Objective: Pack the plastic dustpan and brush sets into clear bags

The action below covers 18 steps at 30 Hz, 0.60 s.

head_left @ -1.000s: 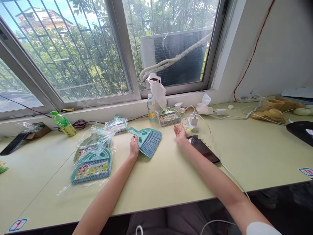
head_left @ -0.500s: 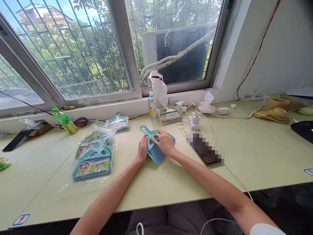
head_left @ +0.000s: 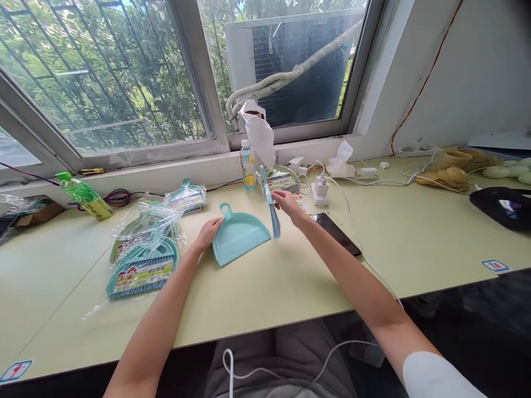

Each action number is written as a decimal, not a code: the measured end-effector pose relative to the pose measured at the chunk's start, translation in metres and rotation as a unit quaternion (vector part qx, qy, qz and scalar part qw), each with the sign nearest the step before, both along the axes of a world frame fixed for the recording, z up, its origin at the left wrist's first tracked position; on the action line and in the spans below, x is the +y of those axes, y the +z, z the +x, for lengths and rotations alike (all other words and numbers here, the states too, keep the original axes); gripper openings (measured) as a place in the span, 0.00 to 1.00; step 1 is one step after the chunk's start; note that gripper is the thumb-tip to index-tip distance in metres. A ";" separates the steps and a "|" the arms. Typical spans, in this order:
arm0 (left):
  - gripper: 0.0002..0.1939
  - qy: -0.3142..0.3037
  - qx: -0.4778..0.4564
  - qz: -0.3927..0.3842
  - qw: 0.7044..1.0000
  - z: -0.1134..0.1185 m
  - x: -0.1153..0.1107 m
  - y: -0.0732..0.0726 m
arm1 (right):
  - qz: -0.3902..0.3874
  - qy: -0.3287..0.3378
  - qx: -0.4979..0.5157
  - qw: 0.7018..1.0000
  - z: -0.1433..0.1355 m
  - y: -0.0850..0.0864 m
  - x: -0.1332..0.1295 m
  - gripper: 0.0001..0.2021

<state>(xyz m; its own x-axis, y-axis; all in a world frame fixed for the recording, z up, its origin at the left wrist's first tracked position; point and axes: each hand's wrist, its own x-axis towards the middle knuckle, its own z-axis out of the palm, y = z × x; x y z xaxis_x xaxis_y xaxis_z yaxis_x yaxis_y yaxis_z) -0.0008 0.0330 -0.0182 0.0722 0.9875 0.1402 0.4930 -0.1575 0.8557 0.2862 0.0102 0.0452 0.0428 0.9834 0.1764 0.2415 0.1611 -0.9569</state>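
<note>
A turquoise dustpan (head_left: 241,236) lies on the table in front of me, its looped handle towards the window. My left hand (head_left: 208,233) grips the pan's left edge near the handle. Held up edge-on to the right of the pan is a small turquoise hand brush (head_left: 274,215) with blue bristles pointing down. My right hand (head_left: 286,203) is closed on the brush from its right side; some of its fingers are hidden. Dustpan and brush are apart.
Plastic-wrapped dustpan sets (head_left: 143,273) lie at left, another set (head_left: 186,198) behind them. Two bottles, one green (head_left: 85,196), one clear (head_left: 248,166), are near the window. A phone (head_left: 336,235), a white charger (head_left: 319,192) and cables are at right.
The brush has come off the dustpan and moved right in my right hand, turning edge-on. My left hand has shifted left with the pan, whose inside now shows. The view has swung slightly.
</note>
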 end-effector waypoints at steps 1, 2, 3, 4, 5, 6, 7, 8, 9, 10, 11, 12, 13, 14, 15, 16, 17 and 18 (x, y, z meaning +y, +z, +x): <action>0.19 -0.005 0.059 0.011 0.998 -0.009 0.002 0.000 | 0.002 -0.034 -0.098 0.995 0.007 0.000 0.002 0.13; 0.19 -0.004 0.111 0.034 0.993 -0.015 0.004 0.000 | -0.002 -0.062 -0.208 0.976 0.013 -0.003 0.004 0.12; 0.20 -0.001 0.157 0.057 0.986 -0.020 0.005 0.000 | -0.010 -0.080 -0.310 0.947 0.017 -0.007 0.004 0.12; 0.21 0.004 0.196 0.077 0.978 -0.022 0.005 0.000 | -0.017 -0.089 -0.386 0.918 0.019 -0.013 0.005 0.12; 0.21 0.010 0.229 0.087 0.970 -0.023 0.004 0.000 | -0.021 -0.091 -0.438 0.894 0.018 -0.021 0.005 0.13; 0.22 0.018 0.256 0.086 0.963 -0.022 0.002 0.001 | -0.019 -0.089 -0.469 0.878 0.017 -0.028 0.005 0.15; 0.24 0.026 0.275 0.078 0.958 -0.021 0.000 0.002 | -0.013 -0.089 -0.484 0.870 0.014 -0.035 0.005 0.17; 0.25 0.034 0.288 0.067 0.955 -0.019 -0.002 0.004 | -0.007 -0.091 -0.490 0.867 0.011 -0.041 0.005 0.18; 0.26 0.040 0.296 0.058 0.953 -0.017 -0.004 0.006 | -0.002 -0.092 -0.492 0.866 0.009 -0.046 0.005 0.20; 0.28 0.046 0.302 0.051 0.951 -0.015 -0.007 0.009 | -0.001 -0.093 -0.493 0.865 0.007 -0.050 0.005 0.21; 0.28 0.047 0.308 0.046 0.949 -0.014 -0.009 0.011 | -0.004 -0.093 -0.496 0.863 0.005 -0.052 0.006 0.22; 0.28 0.045 0.317 0.041 0.947 -0.013 -0.010 0.013 | -0.010 -0.094 -0.498 0.862 0.005 -0.053 0.006 0.24; 0.28 0.039 0.328 0.037 0.943 -0.012 -0.012 0.015 | -0.016 -0.093 -0.498 0.862 0.005 -0.053 0.007 0.24; 0.26 0.033 0.340 0.035 0.939 -0.012 -0.013 0.016 | -0.023 -0.092 -0.497 0.863 0.006 -0.052 0.008 0.24; 0.25 0.027 0.350 0.034 0.936 -0.011 -0.014 0.017 | -0.031 -0.090 -0.494 0.864 0.007 -0.051 0.008 0.23; 0.24 0.023 0.358 0.036 0.933 -0.010 -0.014 0.017 | -0.040 -0.086 -0.491 0.866 0.009 -0.050 0.008 0.22; 0.22 0.021 0.362 0.039 0.931 -0.010 -0.015 0.017 | -0.047 -0.082 -0.488 0.867 0.010 -0.048 0.008 0.20; 0.21 0.021 0.366 0.041 0.929 -0.009 -0.015 0.017 | -0.051 -0.078 -0.487 0.868 0.011 -0.046 0.007 0.18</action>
